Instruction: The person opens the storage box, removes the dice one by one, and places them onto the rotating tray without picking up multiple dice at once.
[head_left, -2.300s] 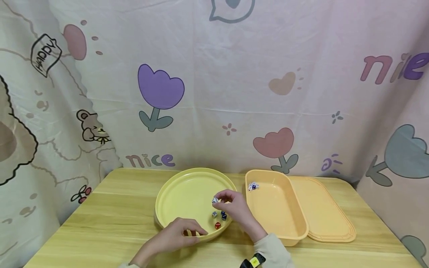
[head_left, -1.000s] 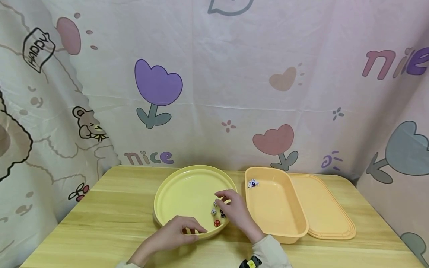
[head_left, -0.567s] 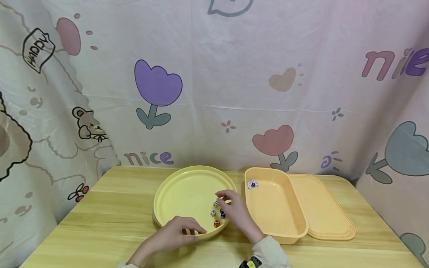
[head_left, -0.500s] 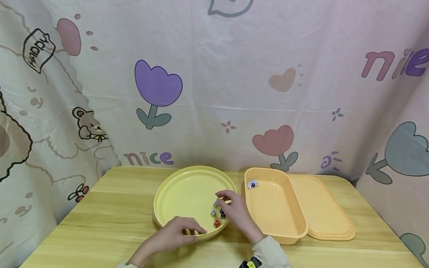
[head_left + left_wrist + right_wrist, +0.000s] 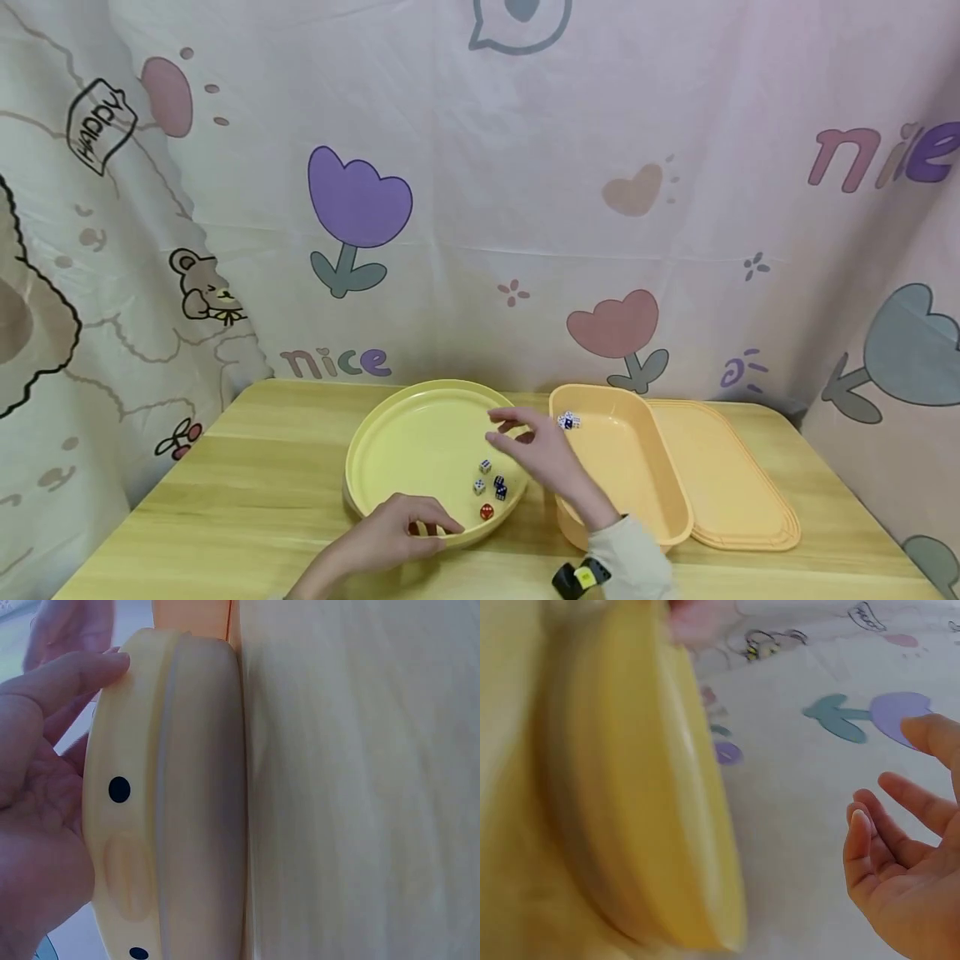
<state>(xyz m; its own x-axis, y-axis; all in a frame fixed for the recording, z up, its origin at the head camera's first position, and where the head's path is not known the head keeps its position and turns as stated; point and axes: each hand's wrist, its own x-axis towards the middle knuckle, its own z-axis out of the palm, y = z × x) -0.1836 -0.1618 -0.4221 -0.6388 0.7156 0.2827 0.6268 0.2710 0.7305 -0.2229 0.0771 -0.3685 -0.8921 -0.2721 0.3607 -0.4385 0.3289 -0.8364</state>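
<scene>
A round yellow tray holds several dice near its right front side. Among them are two white dice, one white die behind the other, two dark blue dice and a red die. My left hand grips the tray's front rim, with the thumb on the outer wall and fingers behind the rim. Over the tray's right edge hovers my right hand, holding nothing, its thumb and fingers spread apart. In the right wrist view that hand is well away from the tray's side.
To the right stands an orange rectangular box with a small cluster of dice in its far left corner. Its flat orange lid lies beside it on the wooden table. A patterned curtain hangs behind.
My right hand held a white die above the tray, set it down beside the others and let go. It has since lifted away up and right. My left hand stays at the rim.
</scene>
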